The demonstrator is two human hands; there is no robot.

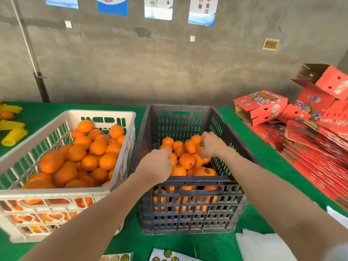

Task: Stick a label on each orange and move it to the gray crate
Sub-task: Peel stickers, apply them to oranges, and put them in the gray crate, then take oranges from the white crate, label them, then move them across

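Observation:
The gray crate (180, 113) stands in the middle of the green table and holds several labelled oranges (186, 161). Both my hands reach into it. My left hand (157, 164) grips an orange (172, 160) at the crate's left side, most of the fruit hidden under the fingers. My right hand (211, 145) holds a labelled orange (200, 147) just above the pile, its round green-and-yellow label showing by my thumb. To the left, the white crate (105, 114) is full of unlabelled oranges (90, 151).
Label sheets (165, 256) with round stickers lie at the table's near edge, beside white paper (263, 245). Red cartons (301, 125) are stacked at the right. Yellow foam sleeves (13, 132) lie at the far left. A concrete wall with posters stands behind.

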